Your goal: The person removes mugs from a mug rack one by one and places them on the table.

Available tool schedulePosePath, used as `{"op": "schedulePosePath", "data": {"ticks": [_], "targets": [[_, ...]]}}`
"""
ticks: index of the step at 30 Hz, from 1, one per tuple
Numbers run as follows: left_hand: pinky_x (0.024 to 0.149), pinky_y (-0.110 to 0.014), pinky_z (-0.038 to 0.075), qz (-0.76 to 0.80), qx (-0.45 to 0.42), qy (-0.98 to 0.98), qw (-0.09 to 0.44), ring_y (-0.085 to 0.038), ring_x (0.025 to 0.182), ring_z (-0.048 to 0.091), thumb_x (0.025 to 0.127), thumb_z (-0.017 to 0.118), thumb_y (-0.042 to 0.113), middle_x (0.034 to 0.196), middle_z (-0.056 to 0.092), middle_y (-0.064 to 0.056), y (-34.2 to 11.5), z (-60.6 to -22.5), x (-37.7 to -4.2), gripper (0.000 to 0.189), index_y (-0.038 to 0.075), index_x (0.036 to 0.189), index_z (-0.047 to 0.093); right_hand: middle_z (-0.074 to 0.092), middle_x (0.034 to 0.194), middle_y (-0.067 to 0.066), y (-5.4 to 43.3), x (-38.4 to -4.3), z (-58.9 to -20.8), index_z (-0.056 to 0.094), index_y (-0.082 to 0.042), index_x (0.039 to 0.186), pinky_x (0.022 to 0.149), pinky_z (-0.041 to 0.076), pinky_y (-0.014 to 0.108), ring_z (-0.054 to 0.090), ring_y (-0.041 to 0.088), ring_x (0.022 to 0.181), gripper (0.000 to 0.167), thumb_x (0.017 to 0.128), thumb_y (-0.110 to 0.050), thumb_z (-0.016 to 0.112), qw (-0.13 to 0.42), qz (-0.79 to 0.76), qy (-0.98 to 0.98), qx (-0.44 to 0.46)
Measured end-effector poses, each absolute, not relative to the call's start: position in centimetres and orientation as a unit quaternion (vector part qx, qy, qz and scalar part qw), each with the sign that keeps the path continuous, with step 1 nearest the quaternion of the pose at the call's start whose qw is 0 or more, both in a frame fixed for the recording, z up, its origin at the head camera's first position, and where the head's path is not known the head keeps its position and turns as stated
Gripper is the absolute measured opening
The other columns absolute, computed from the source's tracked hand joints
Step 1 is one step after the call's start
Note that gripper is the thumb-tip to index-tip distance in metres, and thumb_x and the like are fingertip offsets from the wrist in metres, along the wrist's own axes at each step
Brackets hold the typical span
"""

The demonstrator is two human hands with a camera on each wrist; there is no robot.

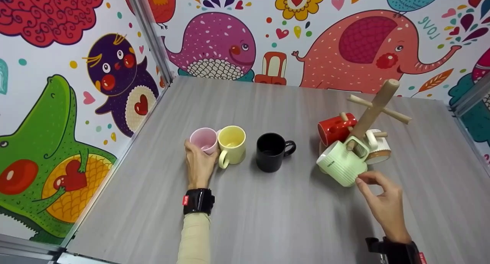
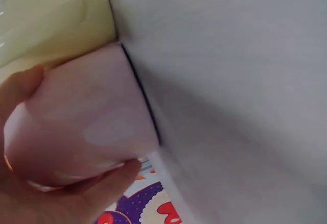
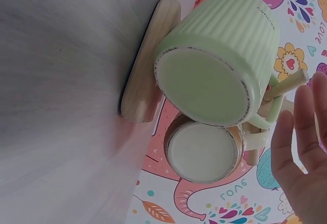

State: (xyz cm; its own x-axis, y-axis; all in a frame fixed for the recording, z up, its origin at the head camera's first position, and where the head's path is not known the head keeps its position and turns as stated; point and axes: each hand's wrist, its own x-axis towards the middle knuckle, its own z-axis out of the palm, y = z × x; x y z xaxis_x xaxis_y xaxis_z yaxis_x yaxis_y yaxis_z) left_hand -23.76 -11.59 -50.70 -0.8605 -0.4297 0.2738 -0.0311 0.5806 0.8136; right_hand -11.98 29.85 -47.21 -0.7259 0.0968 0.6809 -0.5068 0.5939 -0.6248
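My left hand [image 1: 200, 165] grips a pink mug [image 1: 203, 137] that stands upright on the table. In the left wrist view, thumb and fingers lie on either side of the pink mug [image 2: 82, 117]. A yellow mug [image 1: 234, 147] stands against it on the right. On a wooden mug tree [image 1: 371, 113], a ribbed light-green mug [image 1: 340, 166] hangs tilted by its handle over a peg. My right hand [image 1: 384, 202] is beside the green mug's base. In the right wrist view, its loosely bent fingers [image 3: 304, 117] appear apart from the green mug [image 3: 219, 40].
A black mug [image 1: 270, 155] stands upright between the yellow mug and the tree, handle to the right. A red mug [image 1: 332, 131] and a white mug with a brown base [image 1: 379, 151] also hang on the tree. Printed panels [image 1: 229, 46] border the grey table [image 1: 260, 218].
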Motion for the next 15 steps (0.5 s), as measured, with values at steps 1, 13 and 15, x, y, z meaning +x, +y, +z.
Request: {"op": "schedulePosePath", "data": {"ticks": [1, 13, 15], "targets": [[0.098, -0.056, 0.047, -0.441, 0.134, -0.859, 0.221, -0.053, 0.115, 0.057, 0.080, 0.083, 0.016, 0.126, 0.051, -0.040, -11.6, -50.6, -23.8, 0.083, -0.013, 0.137, 0.029, 0.069, 0.078, 0.009, 29.9, -12.0, -47.2, 0.069, 0.009, 0.086, 0.078, 0.044, 0.011, 0.059, -0.005, 0.078, 0.023, 0.072, 0.027, 0.069, 0.349, 0.433, -0.822, 0.127], [0.095, -0.060, 0.047, -0.417, 0.153, -0.885, 0.139, -0.054, 0.119, 0.055, 0.088, 0.078, 0.024, 0.135, 0.047, -0.038, -11.8, -49.6, -23.3, 0.089, -0.010, 0.147, 0.020, 0.069, 0.077, 0.011, 29.8, -11.9, -47.2, 0.069, 0.009, 0.086, 0.078, 0.044, 0.011, 0.059, -0.005, 0.078, 0.023, 0.072, 0.028, 0.070, 0.348, 0.431, -0.823, 0.125], [0.096, -0.060, 0.047, -0.414, 0.155, -0.887, 0.134, -0.053, 0.119, 0.054, 0.088, 0.078, 0.025, 0.135, 0.047, -0.038, -11.8, -49.6, -23.3, 0.090, -0.010, 0.147, 0.020, 0.069, 0.077, 0.011, 29.9, -11.9, -47.2, 0.069, 0.009, 0.086, 0.077, 0.044, 0.010, 0.059, -0.005, 0.078, 0.024, 0.072, 0.028, 0.069, 0.350, 0.431, -0.823, 0.125]]}}
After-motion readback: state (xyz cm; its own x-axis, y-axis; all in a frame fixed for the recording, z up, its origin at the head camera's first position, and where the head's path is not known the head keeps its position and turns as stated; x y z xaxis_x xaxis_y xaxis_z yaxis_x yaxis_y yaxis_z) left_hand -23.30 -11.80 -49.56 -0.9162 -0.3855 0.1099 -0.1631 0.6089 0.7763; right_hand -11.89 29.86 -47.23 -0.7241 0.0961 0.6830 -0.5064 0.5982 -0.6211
